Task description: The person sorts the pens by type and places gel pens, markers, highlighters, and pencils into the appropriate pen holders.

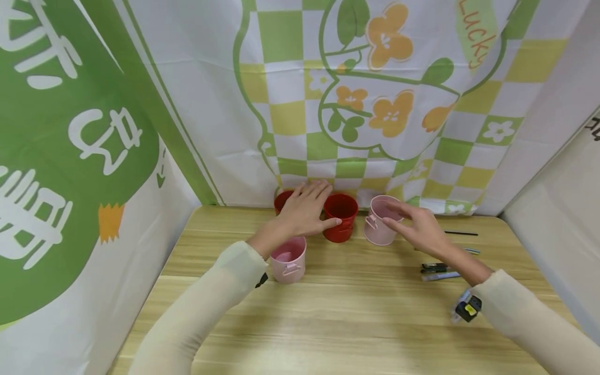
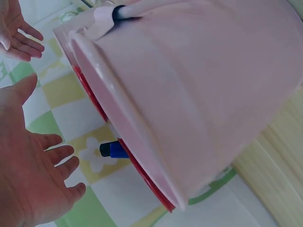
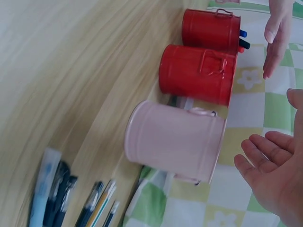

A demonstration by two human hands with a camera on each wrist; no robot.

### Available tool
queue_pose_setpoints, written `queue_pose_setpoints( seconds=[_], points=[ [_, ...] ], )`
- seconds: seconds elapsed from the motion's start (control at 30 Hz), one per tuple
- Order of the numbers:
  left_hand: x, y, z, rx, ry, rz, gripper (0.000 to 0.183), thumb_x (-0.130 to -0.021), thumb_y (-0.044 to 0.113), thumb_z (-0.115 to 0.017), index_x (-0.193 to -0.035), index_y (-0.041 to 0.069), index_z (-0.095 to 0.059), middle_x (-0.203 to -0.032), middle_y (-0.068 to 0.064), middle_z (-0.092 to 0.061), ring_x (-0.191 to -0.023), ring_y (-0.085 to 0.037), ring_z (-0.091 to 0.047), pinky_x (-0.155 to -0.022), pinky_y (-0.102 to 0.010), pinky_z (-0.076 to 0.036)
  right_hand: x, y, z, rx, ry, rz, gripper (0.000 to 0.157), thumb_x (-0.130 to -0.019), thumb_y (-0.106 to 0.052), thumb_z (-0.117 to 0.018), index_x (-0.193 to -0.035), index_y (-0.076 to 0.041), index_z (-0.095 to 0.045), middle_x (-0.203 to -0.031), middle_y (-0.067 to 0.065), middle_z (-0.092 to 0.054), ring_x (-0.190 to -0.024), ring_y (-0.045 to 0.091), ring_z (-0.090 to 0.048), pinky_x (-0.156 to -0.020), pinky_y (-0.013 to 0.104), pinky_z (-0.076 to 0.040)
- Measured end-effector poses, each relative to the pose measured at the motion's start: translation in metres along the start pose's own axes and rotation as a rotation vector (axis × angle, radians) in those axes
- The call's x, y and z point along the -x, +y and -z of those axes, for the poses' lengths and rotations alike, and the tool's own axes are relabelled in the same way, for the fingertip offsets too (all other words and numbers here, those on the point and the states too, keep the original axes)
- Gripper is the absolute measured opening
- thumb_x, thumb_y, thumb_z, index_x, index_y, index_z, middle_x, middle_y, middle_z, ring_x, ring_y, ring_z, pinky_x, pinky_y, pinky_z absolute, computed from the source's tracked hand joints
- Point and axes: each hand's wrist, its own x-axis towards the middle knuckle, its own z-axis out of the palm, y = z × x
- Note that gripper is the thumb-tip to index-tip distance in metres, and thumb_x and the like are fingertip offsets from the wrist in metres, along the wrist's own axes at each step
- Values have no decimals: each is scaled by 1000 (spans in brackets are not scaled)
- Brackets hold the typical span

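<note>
My left hand (image 1: 307, 211) is spread above the two red buckets, palm down, holding nothing. Beneath it, the left red bucket (image 1: 283, 201) is mostly hidden; in the right wrist view several pens (image 3: 243, 41) stick out of that bucket (image 3: 210, 30). Beside it stands the other red bucket (image 1: 339, 224). Nearer the left forearm is a pink bucket (image 1: 288, 265), which looms large in the left wrist view. My right hand (image 1: 422, 229) hovers with extended fingers by the rim of a second pink bucket (image 1: 377, 229), gripping nothing; the right wrist view shows it apart from that bucket (image 3: 175, 142).
Several pens (image 1: 440, 276) and thin sticks (image 1: 461, 233) lie on the wooden table (image 1: 319, 323) under and beyond the right forearm. A clear-and-blue item (image 1: 458, 307) is partly hidden by the right wrist camera. A patterned cloth (image 1: 281, 120) hangs behind the buckets.
</note>
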Motion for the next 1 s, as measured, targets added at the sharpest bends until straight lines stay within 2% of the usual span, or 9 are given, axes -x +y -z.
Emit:
queue_pose_setpoints(
  seconds=[0.37,0.6,0.73,1.0],
  points=[
    [-14,10,-11,-35,-78,19,100,-101,76,-44,-170,7,-21,-176,-10,-21,-163,-29,-16,-131,-53,-13,16,14,15,49,-35,-11,52,-103,-30,-72,-141,4,-65,-138,25,-67,-119,47,-68,-96,62,-55],
    [-25,20,-17,-64,-69,12,97,-102,75,-43,-169,8,-23,-175,-10,-25,-163,-30,-18,-132,-49,-12,23,20,20,49,-28,23,48,-102,-24,-74,-140,3,-65,-137,25,-68,-119,47,-69,-97,61,-55],
    [-30,26,-20,-51,-57,0,97,-102,74,-44,-169,7,-23,-176,-11,-23,-163,-29,-17,-132,-48,-13,27,20,22,49,-26,3,48,-103,-26,-72,-142,1,-65,-139,24,-67,-120,47,-68,-98,62,-54],
    [-37,32,-25,-14,-56,26,96,-103,72,-45,-170,7,-20,-176,-12,-20,-163,-30,-17,-131,-47,-16,35,27,25,63,-43,-29,51,-104,-29,-71,-142,4,-63,-139,26,-66,-120,48,-67,-95,63,-54]
  ],
)
